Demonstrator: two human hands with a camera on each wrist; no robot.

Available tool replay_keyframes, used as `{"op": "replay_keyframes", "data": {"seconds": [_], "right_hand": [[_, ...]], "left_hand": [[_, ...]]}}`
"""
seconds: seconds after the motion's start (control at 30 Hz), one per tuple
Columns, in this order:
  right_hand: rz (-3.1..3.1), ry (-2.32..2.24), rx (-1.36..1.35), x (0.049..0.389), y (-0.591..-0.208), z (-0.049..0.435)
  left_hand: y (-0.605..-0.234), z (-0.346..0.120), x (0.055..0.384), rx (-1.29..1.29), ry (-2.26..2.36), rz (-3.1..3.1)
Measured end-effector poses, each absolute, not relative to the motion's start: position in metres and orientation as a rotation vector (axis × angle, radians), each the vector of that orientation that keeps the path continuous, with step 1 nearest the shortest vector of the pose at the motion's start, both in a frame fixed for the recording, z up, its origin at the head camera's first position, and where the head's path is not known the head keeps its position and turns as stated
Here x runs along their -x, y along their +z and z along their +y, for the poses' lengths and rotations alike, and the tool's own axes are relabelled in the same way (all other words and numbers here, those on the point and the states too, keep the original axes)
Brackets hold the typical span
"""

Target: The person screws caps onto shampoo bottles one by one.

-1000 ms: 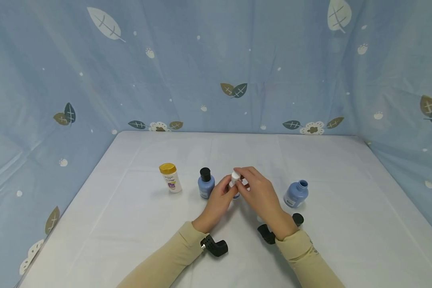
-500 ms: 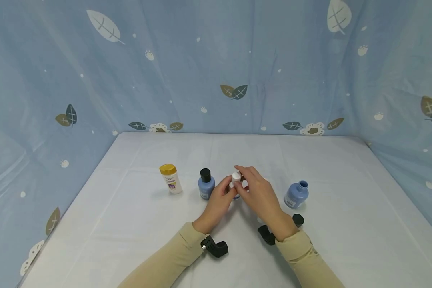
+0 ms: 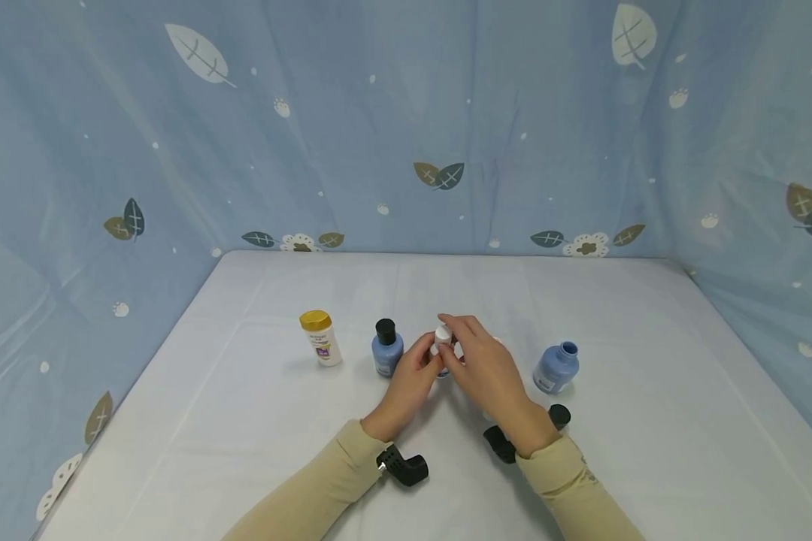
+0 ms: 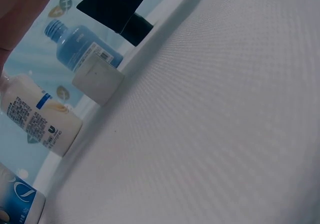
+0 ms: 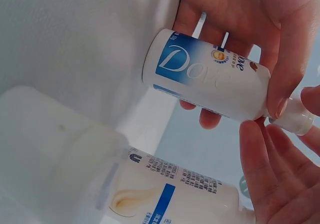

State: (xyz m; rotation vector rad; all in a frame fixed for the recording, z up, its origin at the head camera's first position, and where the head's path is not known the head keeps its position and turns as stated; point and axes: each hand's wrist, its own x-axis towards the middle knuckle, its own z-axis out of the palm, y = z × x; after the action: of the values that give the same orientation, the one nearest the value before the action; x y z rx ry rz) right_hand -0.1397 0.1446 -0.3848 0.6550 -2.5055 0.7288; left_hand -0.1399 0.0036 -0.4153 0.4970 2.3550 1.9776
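In the head view, my left hand (image 3: 409, 379) and right hand (image 3: 483, 368) meet at a small white Dove bottle (image 5: 210, 81) with a blue label. The left hand grips it round the body, thumb at the neck. Fingertips of the right hand pinch its white cap (image 3: 443, 334), which sits at the neck. The left wrist view shows the bottle's lower part at the bottom left corner. A second white bottle (image 4: 42, 116), back label showing, stands just right of it, mostly hidden behind the right hand in the head view.
Left of the hands stand a blue bottle (image 3: 387, 352) with a black cap and a white bottle (image 3: 321, 342) with a gold cap. An uncapped blue bottle (image 3: 556, 367) stands at right. A loose white cap (image 4: 97, 78) and black cap (image 3: 559, 415) lie near the right wrist.
The right hand's fingers have shifted slightly about the white cap, the hand turning a little. The left hand and the bottle stay in place.
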Motion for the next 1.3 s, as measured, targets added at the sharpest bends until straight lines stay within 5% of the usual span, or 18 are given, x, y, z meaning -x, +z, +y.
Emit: {"op": "replay_keyframes", "data": {"seconds": [0.73,1.3], "right_hand": [[-2.485,0.677,-0.716,0.141,-0.385,0.147],[-2.473,0.665,-0.705,0.141,-0.385,0.148]], "left_hand": [[-0.445,0.004,0.154,-0.476,1.892,2.497],[-0.412,0.004,0.139,-0.503,1.920,2.410]]}}
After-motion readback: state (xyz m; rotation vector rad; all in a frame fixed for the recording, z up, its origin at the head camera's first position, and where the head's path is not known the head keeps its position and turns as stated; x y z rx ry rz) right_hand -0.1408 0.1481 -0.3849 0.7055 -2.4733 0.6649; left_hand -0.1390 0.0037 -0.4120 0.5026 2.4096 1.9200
